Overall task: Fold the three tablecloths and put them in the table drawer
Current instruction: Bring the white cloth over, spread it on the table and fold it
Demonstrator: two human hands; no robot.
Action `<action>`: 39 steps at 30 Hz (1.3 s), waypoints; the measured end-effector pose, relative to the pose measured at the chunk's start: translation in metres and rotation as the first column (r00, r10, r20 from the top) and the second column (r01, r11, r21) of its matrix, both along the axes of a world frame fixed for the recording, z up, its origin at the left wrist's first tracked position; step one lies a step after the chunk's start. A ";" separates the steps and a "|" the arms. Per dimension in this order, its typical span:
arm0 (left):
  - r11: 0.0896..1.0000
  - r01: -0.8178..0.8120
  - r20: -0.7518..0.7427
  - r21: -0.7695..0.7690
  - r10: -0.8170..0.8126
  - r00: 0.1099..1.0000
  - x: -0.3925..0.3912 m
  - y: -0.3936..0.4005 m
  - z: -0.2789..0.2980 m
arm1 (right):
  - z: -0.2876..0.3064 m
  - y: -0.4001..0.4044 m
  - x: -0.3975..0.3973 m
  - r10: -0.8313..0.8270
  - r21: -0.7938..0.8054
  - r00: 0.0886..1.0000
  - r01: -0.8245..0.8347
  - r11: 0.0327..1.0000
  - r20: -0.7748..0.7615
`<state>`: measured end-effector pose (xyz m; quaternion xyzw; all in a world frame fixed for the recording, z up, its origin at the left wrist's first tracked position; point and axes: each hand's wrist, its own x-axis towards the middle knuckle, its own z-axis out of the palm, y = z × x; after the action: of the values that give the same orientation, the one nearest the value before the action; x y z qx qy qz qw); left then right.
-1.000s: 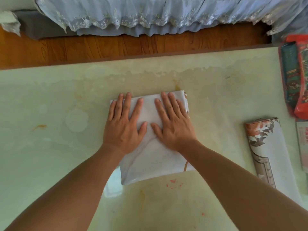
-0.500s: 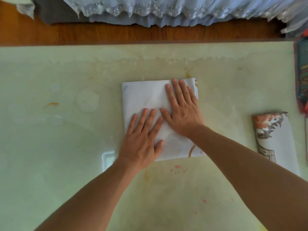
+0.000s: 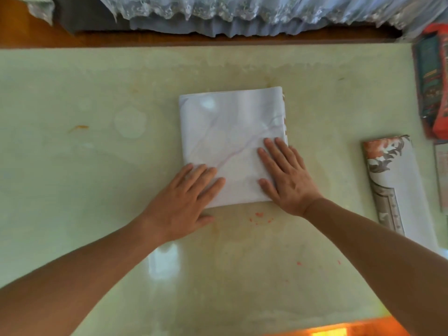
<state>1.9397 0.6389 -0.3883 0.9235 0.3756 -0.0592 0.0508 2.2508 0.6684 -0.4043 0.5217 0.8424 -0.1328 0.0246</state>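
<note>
White folded tablecloth (image 3: 232,144) sits mid-frame on the pale green table (image 3: 84,178), squared up, layered edges on its right side. Left hand (image 3: 180,206) lies flat on the cloth's lower left corner, fingers straight and close together, thumb off the cloth on the table. Right hand (image 3: 287,179) flat on the lower right corner, fingers straight, slightly spread — neither hand grips anything. Second folded tablecloth (image 3: 397,187), floral border, lies at the right of the frame, well apart from the first. Red-and-green packet (image 3: 434,86) upper right; lace-trimmed fabric (image 3: 242,13) along the top edge.
</note>
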 end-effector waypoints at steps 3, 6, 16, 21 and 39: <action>0.997 0.073 -0.205 0.013 -0.069 0.976 0.011 0.002 0.002 | 0.002 -0.002 0.001 -0.010 -0.037 1.000 0.011 0.999 0.021; 0.988 0.148 -0.276 0.035 -0.132 0.952 0.024 0.003 0.007 | 0.005 0.000 -0.001 -0.009 -0.077 0.999 0.012 0.997 0.044; 0.945 -0.319 -0.376 -0.074 0.270 0.886 0.098 0.000 0.050 | 0.033 0.002 -0.004 0.043 -0.200 0.998 -0.034 0.979 0.041; 0.985 -0.171 -0.098 0.025 0.172 0.980 0.077 0.005 0.106 | 0.071 -0.021 0.009 0.142 0.025 0.986 -0.141 0.990 -0.092; 0.984 0.069 0.250 -0.166 -0.026 0.968 -0.066 -0.024 0.025 | 0.090 -0.060 -0.015 0.028 -0.394 0.987 -0.090 0.915 -0.160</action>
<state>1.8735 0.6152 -0.3633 0.9245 0.3376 0.0223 0.1756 2.2361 0.6088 -0.3138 0.4685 0.8122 -0.3404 0.0705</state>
